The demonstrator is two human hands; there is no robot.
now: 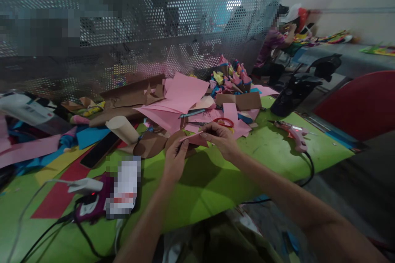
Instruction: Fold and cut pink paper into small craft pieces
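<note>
Both my hands hold one small pink paper piece (197, 139) above the green table (216, 181). My left hand (175, 159) pinches its left end from below, fingers closed. My right hand (219, 137) grips its right side, fingers curled over the top edge. Just behind the paper lie brown paper circles (154, 144) and red-handled scissors (224, 122). A beige rolled paper cone (122, 129) lies to the left of my hands.
Pink sheets (182, 94) and brown card (240, 100) pile up at the back. A pink glue gun (293, 133) with a black cord lies at the right. A black phone (100, 148), coloured sheets and cables lie at the left. Another person (274, 41) sits far right.
</note>
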